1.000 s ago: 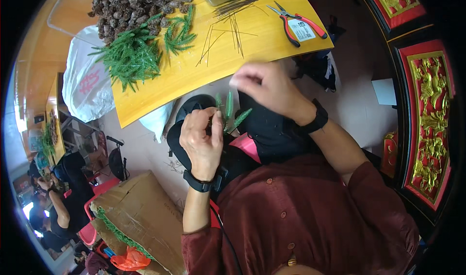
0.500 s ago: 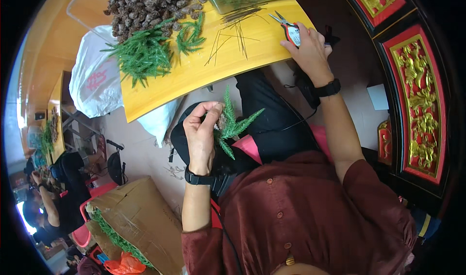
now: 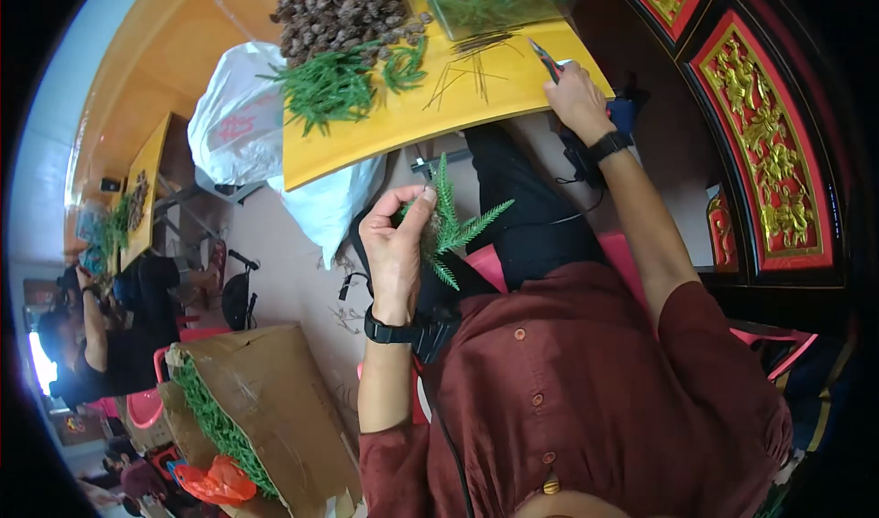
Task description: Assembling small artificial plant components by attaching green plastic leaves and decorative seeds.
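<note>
Over my lap, my left hand (image 3: 392, 236) pinches a green artificial pine sprig (image 3: 456, 232) between thumb and fingers. Its needled branches fan out to the right, and something brownish shows at their base, partly hidden by the thumb. At the right end of the yellow table (image 3: 385, 141), my right hand (image 3: 579, 100) is closed round a pair of pliers (image 3: 547, 61). Their jaws point up and left toward several thin brown wires (image 3: 476, 74) on the tabletop. The handles are mostly covered by my fingers.
Brown pine cones (image 3: 339, 15) are heaped at the back left, beside green sprigs (image 3: 328, 86). A clear plastic bin (image 3: 513, 7) of greenery stands at the back. White bags (image 3: 236, 120) hang at the table's left. A cardboard box (image 3: 275, 385) sits lower left; another person (image 3: 119, 335) works beyond.
My right hand has closed further round the pliers, hiding more of their handles. My left hand keeps its pinch on the sprig. The whole view has shifted.
</note>
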`<state>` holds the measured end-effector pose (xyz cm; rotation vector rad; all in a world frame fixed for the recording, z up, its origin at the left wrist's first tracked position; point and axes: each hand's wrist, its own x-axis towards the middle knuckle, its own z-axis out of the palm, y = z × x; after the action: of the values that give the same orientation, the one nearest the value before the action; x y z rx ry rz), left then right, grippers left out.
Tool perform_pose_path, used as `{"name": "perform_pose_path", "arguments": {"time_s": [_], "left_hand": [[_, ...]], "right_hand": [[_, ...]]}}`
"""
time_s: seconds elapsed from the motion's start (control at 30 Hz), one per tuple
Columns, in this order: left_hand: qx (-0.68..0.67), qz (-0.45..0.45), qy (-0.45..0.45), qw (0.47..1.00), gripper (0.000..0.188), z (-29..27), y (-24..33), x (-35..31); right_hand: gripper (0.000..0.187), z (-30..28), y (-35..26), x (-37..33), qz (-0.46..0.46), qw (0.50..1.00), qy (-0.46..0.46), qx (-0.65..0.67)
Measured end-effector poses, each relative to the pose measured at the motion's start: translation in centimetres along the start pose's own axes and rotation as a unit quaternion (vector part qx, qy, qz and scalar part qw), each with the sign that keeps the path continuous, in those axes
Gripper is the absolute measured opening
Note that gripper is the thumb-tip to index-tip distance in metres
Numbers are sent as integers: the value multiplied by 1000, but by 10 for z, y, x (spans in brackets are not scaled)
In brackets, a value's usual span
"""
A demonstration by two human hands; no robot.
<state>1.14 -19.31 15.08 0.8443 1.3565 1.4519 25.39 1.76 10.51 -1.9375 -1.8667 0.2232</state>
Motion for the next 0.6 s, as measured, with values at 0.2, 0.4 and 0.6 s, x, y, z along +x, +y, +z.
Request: {"name": "perform_pose_path", "arguments": {"time_s": [0.2,0.4,0.6], "left_hand": [[-6,-24,16,1000,8,-31,-29,-44],[-51,-4,42,998,8,-44,-52,-48],[-73,-18,35,997,8,-71,-71,-49]], "right_hand": [[23,-29,-70,-142,-259,897,-177,312],[22,-4,-80,-196,-333,879,-252,229],[25,24,-80,-197,-361,880,-269,152]]}}
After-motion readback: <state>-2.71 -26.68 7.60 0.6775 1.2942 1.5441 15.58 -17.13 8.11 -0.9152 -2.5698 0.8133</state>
